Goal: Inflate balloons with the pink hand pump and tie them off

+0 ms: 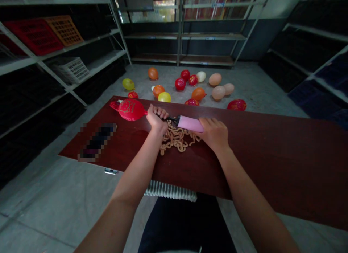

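My left hand (157,118) is closed round the neck of a partly filled red balloon (132,110) with gold print, where it meets the black end of a hand pump. The pump's pink barrel (190,123) lies to the right, its far end wrapped by the fingers of my right hand (214,133). Below the pump, a loose pile of tan curled, worm-like pieces (178,140) rests on the dark red-brown table (261,151). Beyond the red balloon, at the table's left corner, is a crumpled red piece (114,105), partly hidden. My fingers hide the nozzle tip.
A blurred-out dark flat object (98,142) lies on the table's left part. Several inflated balloons, among them an orange one (153,73), lie on the floor beyond the table. Shelves (179,37) with crates, one a white basket (73,69), line the room.
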Demonstrator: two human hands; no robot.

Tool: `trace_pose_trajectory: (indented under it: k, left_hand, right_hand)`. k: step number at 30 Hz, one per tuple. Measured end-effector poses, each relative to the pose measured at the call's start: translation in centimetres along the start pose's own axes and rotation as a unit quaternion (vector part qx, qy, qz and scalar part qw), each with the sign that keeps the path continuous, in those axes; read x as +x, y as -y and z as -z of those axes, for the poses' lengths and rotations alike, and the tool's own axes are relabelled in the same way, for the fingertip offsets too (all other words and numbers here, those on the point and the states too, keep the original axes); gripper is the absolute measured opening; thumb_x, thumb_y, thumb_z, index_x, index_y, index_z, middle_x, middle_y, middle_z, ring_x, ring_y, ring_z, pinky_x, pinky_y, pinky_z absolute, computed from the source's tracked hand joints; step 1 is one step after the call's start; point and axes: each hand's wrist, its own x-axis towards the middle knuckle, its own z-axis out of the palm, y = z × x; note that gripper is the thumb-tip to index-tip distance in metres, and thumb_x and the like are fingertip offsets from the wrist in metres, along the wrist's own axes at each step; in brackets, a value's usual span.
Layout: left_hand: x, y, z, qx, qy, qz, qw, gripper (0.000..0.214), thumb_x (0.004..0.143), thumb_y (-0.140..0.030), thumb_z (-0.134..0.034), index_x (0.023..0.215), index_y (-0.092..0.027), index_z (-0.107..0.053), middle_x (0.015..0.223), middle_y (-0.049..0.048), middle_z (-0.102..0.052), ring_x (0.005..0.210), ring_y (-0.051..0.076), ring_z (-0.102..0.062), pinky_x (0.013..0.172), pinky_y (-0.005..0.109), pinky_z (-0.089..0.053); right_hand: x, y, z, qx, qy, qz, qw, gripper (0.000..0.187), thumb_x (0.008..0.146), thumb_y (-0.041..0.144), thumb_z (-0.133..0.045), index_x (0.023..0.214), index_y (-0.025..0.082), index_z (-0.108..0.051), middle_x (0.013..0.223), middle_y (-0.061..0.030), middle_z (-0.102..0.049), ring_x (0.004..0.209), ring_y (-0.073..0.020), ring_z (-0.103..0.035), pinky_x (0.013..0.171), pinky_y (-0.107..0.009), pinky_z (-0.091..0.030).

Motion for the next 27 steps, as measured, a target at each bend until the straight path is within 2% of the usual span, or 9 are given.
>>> trace_pose_trajectory:
  k: [6, 13, 15, 21, 27]
  left_hand:
    - [0.7, -2.1, 0.1, -0.033, -0.013, -0.019, 0.999, 0.041, 0.098, -0.021, -0.037, 0.06, -0.019, -0.022, 0.048, -0.0079, -0.019, 0.034, 0.005, -0.02, 0.037, 0.021, -0.015]
    - [0.2, -4.3, -0.3, -0.028, 0.036, -0.055, 0.997, 0.042, 0.097, -0.022, -0.039, 0.061, -0.02, -0.018, 0.049, -0.0078, -0.016, 0.034, 0.006, -0.019, 0.037, 0.021, -0.015]
    - [0.1, -4.2, -0.3, -0.033, 0.041, -0.063, 0.997, 0.042, 0.097, -0.021, -0.039, 0.06, -0.02, -0.019, 0.049, -0.0077, -0.016, 0.034, 0.006, -0.019, 0.036, 0.021, -0.015]
    - [-0.2, -2.7, -0.1, -0.034, 0.001, -0.086, 0.996, 0.042, 0.097, -0.019, -0.039, 0.06, -0.02, -0.019, 0.049, -0.0073, -0.016, 0.033, 0.005, -0.019, 0.037, 0.022, -0.015]
    - [-1.1, -1.2, -0.4, -0.004, -0.014, -0.061, 0.998, 0.042, 0.098, -0.02, -0.038, 0.061, -0.019, -0.018, 0.05, -0.0072, -0.015, 0.035, 0.005, -0.018, 0.038, 0.021, -0.015]
  right_hand:
    - [-0.6, -2.4, 0.6, -0.044, -0.026, -0.023, 0.998, 0.034, 0.084, 0.042, -0.064, 0.111, 0.021, -0.062, 0.095, -0.0079, -0.07, 0.09, -0.0251, -0.052, 0.08, -0.037, -0.028]
    - [-1.2, -4.5, 0.4, -0.015, -0.042, -0.082, 0.996, 0.04, 0.082, 0.035, -0.064, 0.118, 0.018, -0.06, 0.107, -0.0117, -0.067, 0.098, -0.0276, -0.052, 0.082, -0.036, -0.034]
    - [-1.3, -4.3, 0.1, 0.008, -0.049, -0.089, 0.995, 0.039, 0.082, 0.033, -0.063, 0.117, 0.017, -0.06, 0.107, -0.0121, -0.066, 0.098, -0.0272, -0.052, 0.082, -0.035, -0.036]
    - [-1.4, -3.6, 0.1, 0.01, -0.032, -0.095, 0.995, 0.038, 0.081, 0.034, -0.063, 0.114, 0.017, -0.062, 0.103, -0.0117, -0.067, 0.093, -0.0273, -0.053, 0.075, -0.035, -0.037]
    - [-1.1, -1.9, 0.8, 0.011, -0.002, -0.074, 0.997, 0.031, 0.08, 0.037, -0.066, 0.104, 0.018, -0.063, 0.095, -0.0103, -0.067, 0.088, -0.0262, -0.054, 0.072, -0.034, -0.034]
